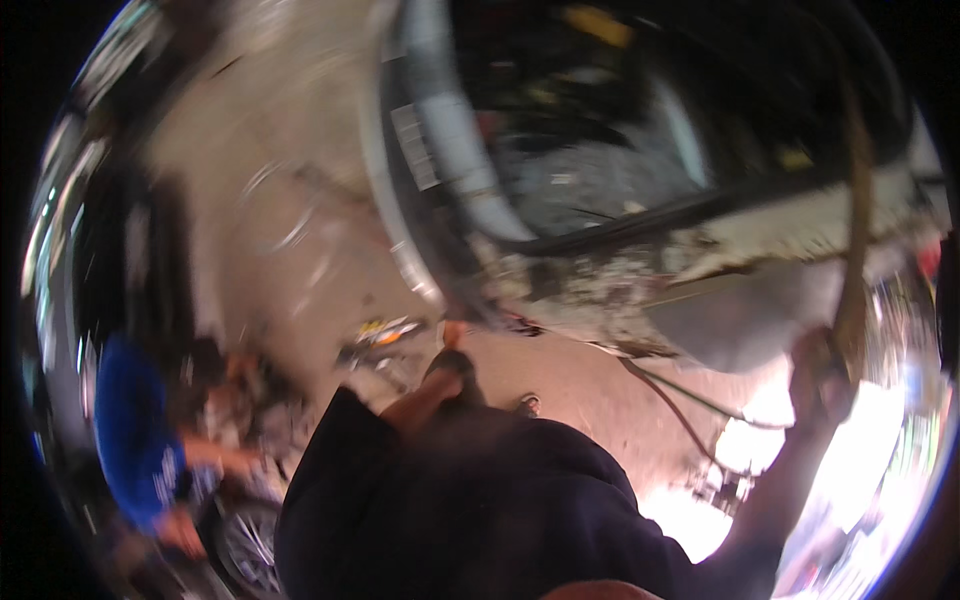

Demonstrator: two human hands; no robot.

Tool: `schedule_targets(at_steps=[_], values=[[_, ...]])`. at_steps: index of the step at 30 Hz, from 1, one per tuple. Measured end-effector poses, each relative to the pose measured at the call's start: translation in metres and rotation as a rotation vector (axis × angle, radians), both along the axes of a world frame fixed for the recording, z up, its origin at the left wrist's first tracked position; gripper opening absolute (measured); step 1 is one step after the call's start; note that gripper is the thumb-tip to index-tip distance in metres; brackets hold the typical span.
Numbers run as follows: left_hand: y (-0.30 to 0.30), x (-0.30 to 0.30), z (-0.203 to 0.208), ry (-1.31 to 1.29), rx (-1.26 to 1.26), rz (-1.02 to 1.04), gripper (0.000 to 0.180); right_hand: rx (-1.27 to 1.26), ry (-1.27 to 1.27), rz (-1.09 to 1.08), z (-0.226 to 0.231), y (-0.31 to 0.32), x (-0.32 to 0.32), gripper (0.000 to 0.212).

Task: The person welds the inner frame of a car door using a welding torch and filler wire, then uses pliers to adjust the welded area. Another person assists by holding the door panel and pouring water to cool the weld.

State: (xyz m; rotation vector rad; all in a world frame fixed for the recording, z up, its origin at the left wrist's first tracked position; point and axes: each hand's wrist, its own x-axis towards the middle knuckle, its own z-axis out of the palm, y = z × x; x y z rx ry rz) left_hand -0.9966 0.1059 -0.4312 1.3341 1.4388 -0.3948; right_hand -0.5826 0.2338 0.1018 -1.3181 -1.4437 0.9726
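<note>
My right hand (822,378) is raised at the right, its fingers closed around the lower part of a long, narrow brown strip or stick (857,200). The strip runs upward in front of the worn, pale edge of a vehicle body (620,295). My left hand (456,368) hangs low in front of my dark shirt, just below the near corner of that body. It looks dark and smeared by motion. I cannot make out its fingers or whether anything is in them.
A person in a blue shirt (135,430) is low at the left, beside a wheel (245,548). Blurred yellow and dark items (380,335) lie on the brownish floor (290,290). A hose or cable (690,400) trails below the vehicle body. Bright light glares at the lower right.
</note>
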Motion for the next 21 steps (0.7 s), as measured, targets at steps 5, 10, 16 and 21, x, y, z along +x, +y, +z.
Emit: schedule_targets(at_steps=[5,10,16,21], values=[[-0.069,0.041,0.080,0.195,0.032,0.111,0.029,-0.111,0.050,0.121,-0.023,-0.159,0.059,0.094],[-0.195,0.050,0.084,0.165,0.288,0.318,0.039,-0.379,0.015,0.379,-0.075,-0.271,0.075,0.099],[-0.271,0.017,0.082,0.270,0.349,0.392,0.040,-0.596,-0.006,0.601,-0.124,-0.327,0.091,0.076],[-0.343,0.005,0.060,0.274,0.170,0.581,0.032,-0.532,-0.222,0.550,-0.288,-0.337,0.170,0.060]])
